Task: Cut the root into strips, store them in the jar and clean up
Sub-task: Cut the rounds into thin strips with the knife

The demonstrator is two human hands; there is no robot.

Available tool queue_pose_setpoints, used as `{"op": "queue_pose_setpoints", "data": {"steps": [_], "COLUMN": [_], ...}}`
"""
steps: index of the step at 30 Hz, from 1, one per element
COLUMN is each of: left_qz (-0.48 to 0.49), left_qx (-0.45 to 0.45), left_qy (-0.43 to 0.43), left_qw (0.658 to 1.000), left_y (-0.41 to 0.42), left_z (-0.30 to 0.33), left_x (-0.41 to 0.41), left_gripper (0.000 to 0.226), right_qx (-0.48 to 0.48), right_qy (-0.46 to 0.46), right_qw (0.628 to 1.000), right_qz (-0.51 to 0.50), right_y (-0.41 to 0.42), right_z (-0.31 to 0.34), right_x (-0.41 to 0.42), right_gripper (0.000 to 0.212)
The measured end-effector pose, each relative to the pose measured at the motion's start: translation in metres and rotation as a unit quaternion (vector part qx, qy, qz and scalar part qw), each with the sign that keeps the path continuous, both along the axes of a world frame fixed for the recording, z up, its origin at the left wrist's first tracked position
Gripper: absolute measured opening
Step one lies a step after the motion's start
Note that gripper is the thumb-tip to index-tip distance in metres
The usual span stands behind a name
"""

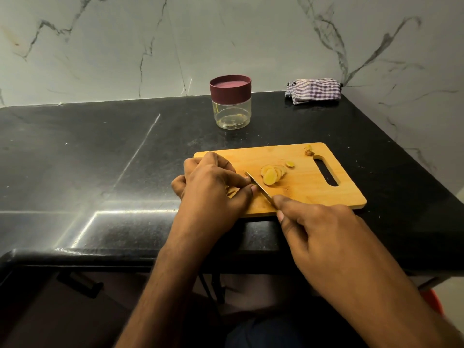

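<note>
pale yellow root slices [272, 174] lie overlapped; right hand [316, 229] grips knife [258, 185], left hand [213, 187] curls over a hidden piece.

Right hand [313, 229] grips the knife [258, 185] beside root slices [272, 174] on the cutting board [308, 192].

I can read no text, label, brand or number anywhere; the jar [231, 102], its lid and the cutting board [296, 177] appear unmarked.
</note>
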State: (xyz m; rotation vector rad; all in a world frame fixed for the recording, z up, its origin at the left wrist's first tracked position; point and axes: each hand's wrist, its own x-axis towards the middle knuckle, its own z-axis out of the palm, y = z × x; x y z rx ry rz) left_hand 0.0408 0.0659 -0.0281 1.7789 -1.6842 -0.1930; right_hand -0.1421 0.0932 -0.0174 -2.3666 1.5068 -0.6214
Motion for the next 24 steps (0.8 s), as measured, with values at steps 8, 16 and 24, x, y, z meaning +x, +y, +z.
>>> {"op": "queue_pose_setpoints", "data": {"steps": [8, 16, 24], "left_qz": [-0.002, 0.003, -0.006], "left_qx": [-0.012, -0.018, -0.013], "left_qy": [0.012, 0.018, 0.027], "left_qw": [1.0, 1.0, 1.0], "left_y": [0.002, 0.003, 0.001], "left_z": [-0.002, -0.003, -0.002], "left_x": [0.001, 0.003, 0.002], "left_gripper": [0.016, 0.042, 0.013], "right_qx": [-0.018, -0.052, -0.046], "right_qy": [0.035, 0.047, 0.099], "right_qw": [0.999, 0.997, 0.994], "right_qz": [-0.021, -0.015, -0.001], "right_y": [0.012, 0.005, -0.004], "right_z": [0.002, -0.004, -0.008], "right_x": [-0.015, -0.014, -0.011], "right_gripper": [0.042, 0.047, 0.045]}}
